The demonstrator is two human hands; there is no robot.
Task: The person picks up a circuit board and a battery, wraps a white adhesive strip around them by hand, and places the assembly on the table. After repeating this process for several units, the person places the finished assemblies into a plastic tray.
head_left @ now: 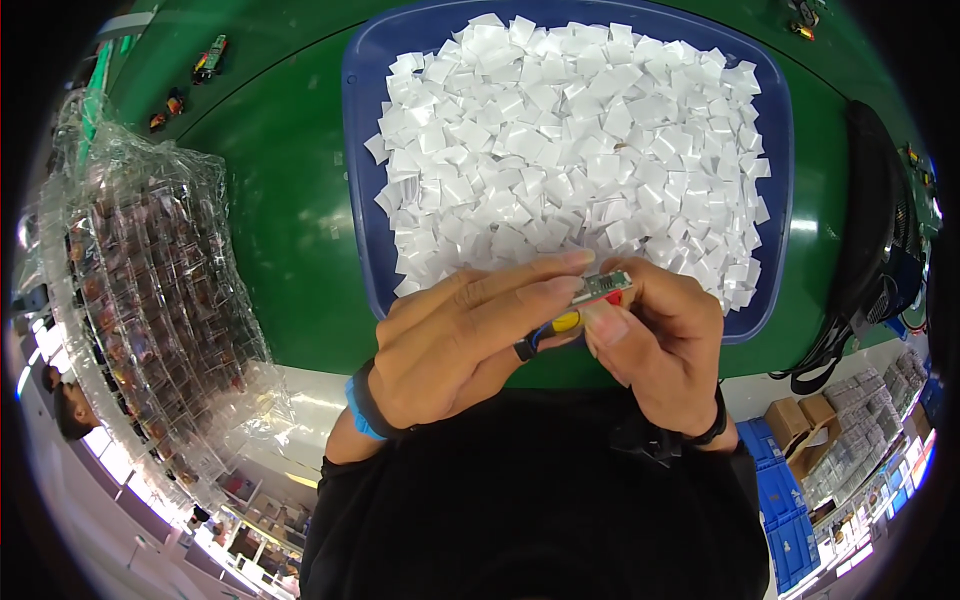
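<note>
Right hand [672, 345] first: from where I stand, looking down as the head view does, I see its thumb and first finger pinched on a small circuit board [604, 287]. So that hand is nearly closed, with the board at its fingertips. The board is on the hand's left side, at the tip of the thumb. It is long and thin, and its long way runs left to right, with the right end tipped a bit up and away from the body. A red part [614, 299] peeks out below it, by the thumb.

Left hand [440, 335] reaches in from the other side. Its fingers are long and close together, and their tips come right up to the board's left end. I cannot tell how hard they hold. A yellow part [566, 321] sits under them. Both hands are about as near. Just past them is a blue tray [784, 215] of white squares [570, 130].
</note>
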